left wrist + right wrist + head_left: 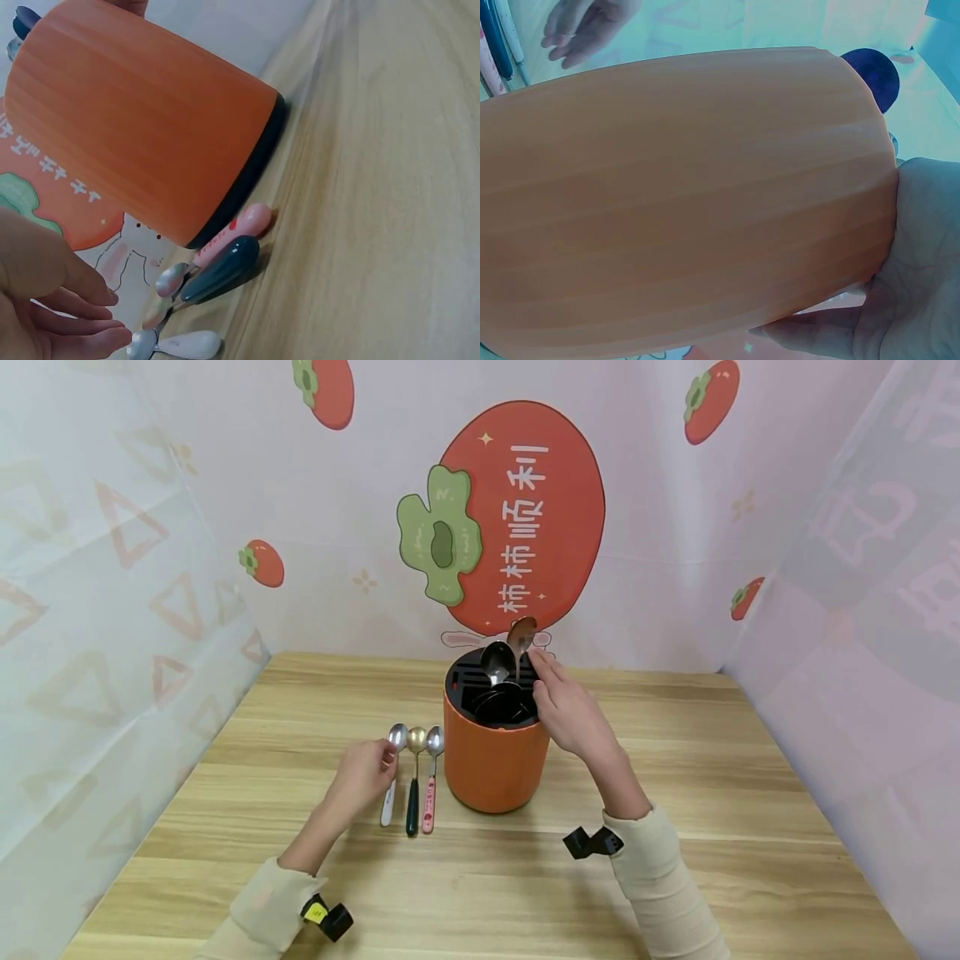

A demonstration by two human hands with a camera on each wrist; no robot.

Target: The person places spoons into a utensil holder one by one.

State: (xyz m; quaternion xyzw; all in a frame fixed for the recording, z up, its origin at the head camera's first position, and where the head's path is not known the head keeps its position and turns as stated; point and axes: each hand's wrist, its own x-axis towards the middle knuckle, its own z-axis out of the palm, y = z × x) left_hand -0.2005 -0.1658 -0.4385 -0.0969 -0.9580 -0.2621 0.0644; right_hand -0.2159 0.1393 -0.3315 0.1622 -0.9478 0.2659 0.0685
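An orange cutlery holder (497, 768) with a black slotted top stands upright on the table. Several utensils stick out of it, among them a dark spoon (497, 662) and a copper-coloured spoon (522, 633). My right hand (573, 710) rests at the holder's right rim, fingers extended beside the copper-coloured spoon. Left of the holder lie three spoons side by side: one white-handled (387, 806), one dark green-handled (412, 810), one pink-handled (428, 806). My left hand (363, 777) is over the white-handled spoon, and its fingers look loosely bent in the left wrist view.
The wooden table (675, 760) extends to both sides and in front of the holder. A pale curtain (630, 593) printed with persimmons hangs along the back, with more pale cloth at both sides. Small black cameras (592, 843) sit on both wrists.
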